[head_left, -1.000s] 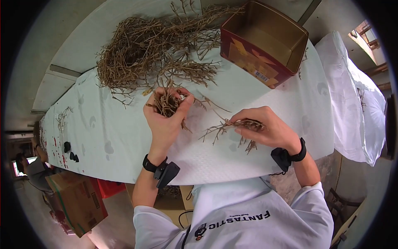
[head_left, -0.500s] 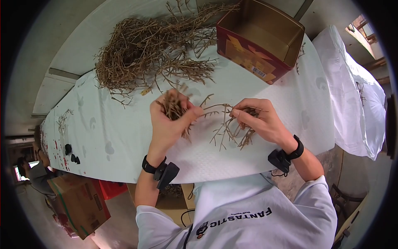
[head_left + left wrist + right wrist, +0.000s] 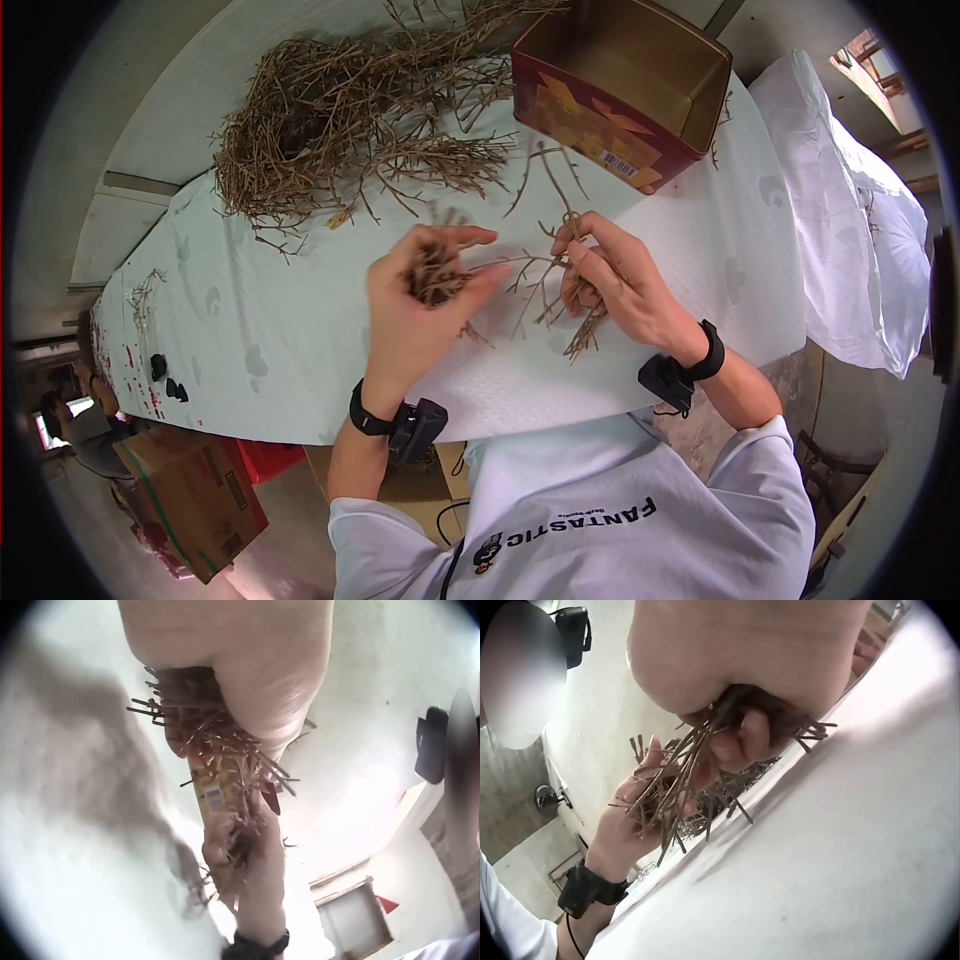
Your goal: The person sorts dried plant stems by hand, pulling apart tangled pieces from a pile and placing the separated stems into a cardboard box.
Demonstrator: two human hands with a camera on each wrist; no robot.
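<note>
In the head view my left hand (image 3: 400,300) grips a bundle of dry brown twigs (image 3: 437,275) in its palm, the thumb and forefinger standing apart above it. Close on the right, my right hand (image 3: 635,290) pinches a few thin branched twigs (image 3: 562,190) between thumb and forefinger; one points away toward the tin. More twigs (image 3: 679,780) stick out below its curled fingers in the right wrist view. A twig from the right hand reaches to the left thumb tip. The left wrist view shows cut stem ends (image 3: 217,739) poking out of the left fist.
A large tangled heap of twigs (image 3: 300,130) lies at the back left. Beside it on the right stands a red and gold tin box (image 3: 610,130), its top uncovered. A white cloth (image 3: 290,350) covers the table; a white plastic bag (image 3: 850,220) hangs at the right edge.
My left thumb and forefinger have spread apart from the twig strung between the hands. My right hand has turned, so one branched twig now points away from me.
</note>
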